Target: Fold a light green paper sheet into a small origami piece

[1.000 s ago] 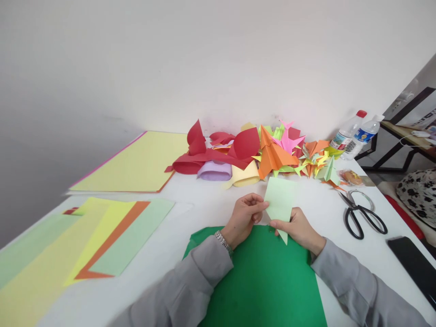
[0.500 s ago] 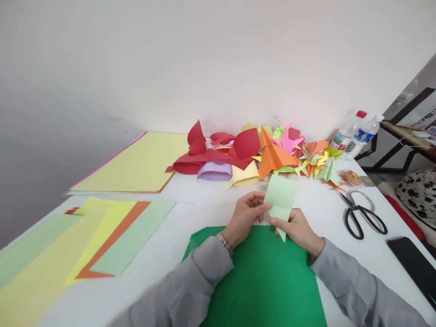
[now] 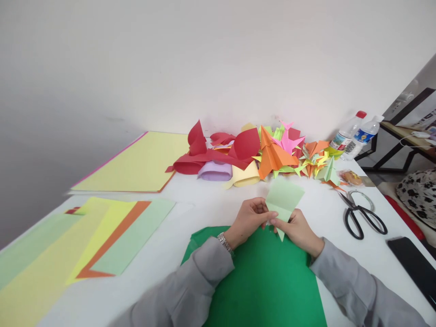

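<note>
A pale green sheet of paper [image 3: 284, 197], creased and folded to a point at its lower end, is held up between my two hands. My left hand [image 3: 250, 218] pinches its left edge between thumb and fingers. From the other side, my right hand [image 3: 299, 231] grips the lower right part, its thumb close to the left thumb. Some fingertips are hidden behind the paper. Beneath both hands lies a large green sheet [image 3: 269, 277] on the white table.
Red paper shapes [image 3: 214, 156] and folded paper planes [image 3: 274, 156] are heaped by the wall. Coloured sheets [image 3: 112, 240] lie left, below a yellow sheet [image 3: 136, 163]. Scissors [image 3: 361, 213], a tape roll [image 3: 369, 200], a black phone [image 3: 413, 268] and two bottles [image 3: 354, 134] are right.
The upper part of the pale green paper has tilted down and to the right. My left hand has shifted slightly right and down, its thumb now nearer the right thumb.
</note>
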